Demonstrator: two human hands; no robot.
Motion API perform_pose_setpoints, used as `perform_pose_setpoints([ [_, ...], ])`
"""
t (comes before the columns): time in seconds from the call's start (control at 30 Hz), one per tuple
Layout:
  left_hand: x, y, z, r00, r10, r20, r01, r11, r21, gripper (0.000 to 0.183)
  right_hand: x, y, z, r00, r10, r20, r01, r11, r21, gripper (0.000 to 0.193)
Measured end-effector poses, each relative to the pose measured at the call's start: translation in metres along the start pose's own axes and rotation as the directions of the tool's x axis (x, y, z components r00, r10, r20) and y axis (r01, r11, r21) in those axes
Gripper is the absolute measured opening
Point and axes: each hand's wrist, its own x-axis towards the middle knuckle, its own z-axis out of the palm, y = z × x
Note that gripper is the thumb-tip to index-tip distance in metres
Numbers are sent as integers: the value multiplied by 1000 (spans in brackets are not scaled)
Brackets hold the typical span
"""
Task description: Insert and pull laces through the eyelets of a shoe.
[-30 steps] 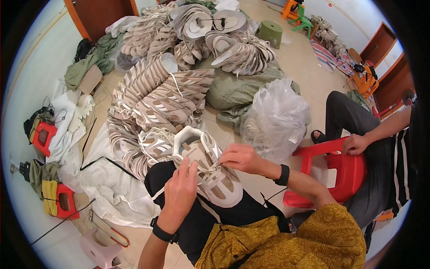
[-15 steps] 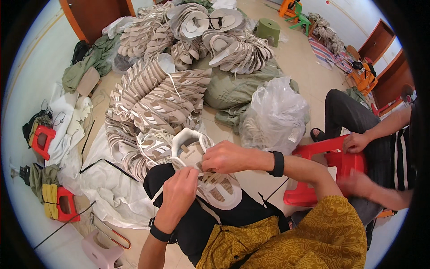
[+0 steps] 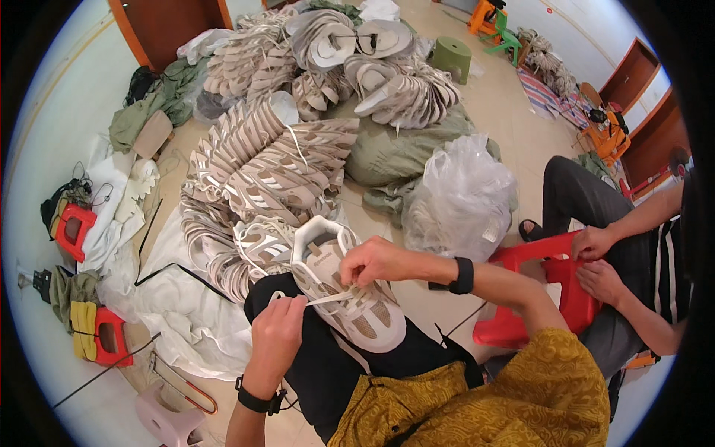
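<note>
On my black-clad lap lies a beige and white shoe upper (image 3: 370,326), its padded collar pointing away from me and its toe toward me. My left hand (image 3: 277,328) is closed on one end of a white shoelace (image 3: 325,299), which runs taut from the upper's eyelets to my fingers. Over the lacing rows, my right hand (image 3: 372,262) pinches at the upper; exactly what its fingertips grip is hidden. Another laced upper (image 3: 262,242) rests just beyond, against the heap.
Stacked shoe uppers (image 3: 279,160) fill the floor ahead. A clear plastic bag (image 3: 462,197) and a green sack (image 3: 395,149) lie to the right. Beside me, another person's hands (image 3: 599,261) rest at a red stool (image 3: 514,313). More stools (image 3: 112,339) stand at left.
My left hand has drawn the lace out to the left and down, away from the upper. My right hand stays near the eyelets. The other person's blurred hand has come to rest by the stool.
</note>
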Motion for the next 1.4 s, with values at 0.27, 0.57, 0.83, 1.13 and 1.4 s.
perform_pose_setpoints([
  [0.27, 9, -4, 0, 998, 47, -31, -47, 999, -9, 17, 0, 9, -13, 915, -356, -189, 282, 901, -331, 9],
  [0.57, -8, -2, -6, 998, 59, 20, -60, 998, 33, 19, -20, 26, -50, 900, -202, -387, 91, 954, -285, 9],
  [0.83, -15, -8, -7, 1000, 14, 23, -16, 997, 71, 19, -19, 3, -50, 898, -90, -431, 70, 996, -61, 11],
  [1.13, -22, -23, -17, 999, -3, 43, -6, 974, 225, 25, -11, 25, -40, 923, -213, -319, 104, 939, -326, 9],
  [1.4, -49, -31, -13, 991, -35, 131, 6, 976, 216, 25, -18, 45, -36, 919, -275, -282, 110, 866, -487, 11],
])
